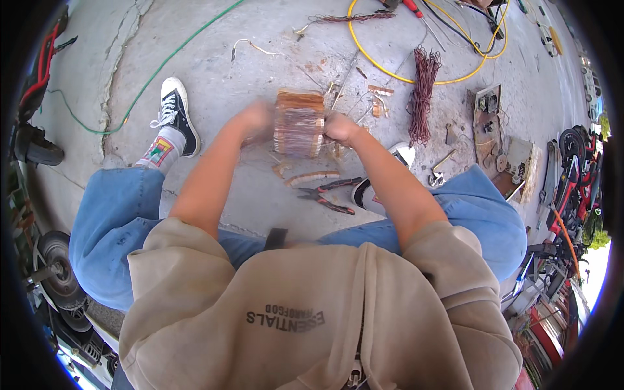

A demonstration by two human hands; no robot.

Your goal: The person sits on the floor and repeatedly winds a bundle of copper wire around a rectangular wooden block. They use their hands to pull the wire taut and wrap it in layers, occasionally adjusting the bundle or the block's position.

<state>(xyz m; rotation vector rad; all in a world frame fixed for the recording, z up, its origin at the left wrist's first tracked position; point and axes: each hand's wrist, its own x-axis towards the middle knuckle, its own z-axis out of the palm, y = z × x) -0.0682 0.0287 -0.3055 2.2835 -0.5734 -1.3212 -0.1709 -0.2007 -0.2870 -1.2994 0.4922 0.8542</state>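
Note:
Between my hands is a block-shaped coil (pixel 299 107) wound with copper-coloured wire, its lower part streaked by motion. My right hand (pixel 340 129) is closed at the coil's right edge, with its fingertips partly hidden. On the other side, my left hand (pixel 259 121) is beside the coil's left edge and smeared by motion, so its fingers cannot be made out. Pliers with red and black handles (pixel 330 195) lie with spread handles on the concrete, below the coil and near my right shoe. A curved brownish strip (pixel 312 177) lies just above them.
A bundle of dark red wire (pixel 424 94) lies to the right, near a looped yellow cable (pixel 442 82). Farther off is a red-handled screwdriver (pixel 413 9). Opened metal housings (pixel 487 123) stand beyond my right knee. A green hose (pixel 156 73) crosses the floor at left.

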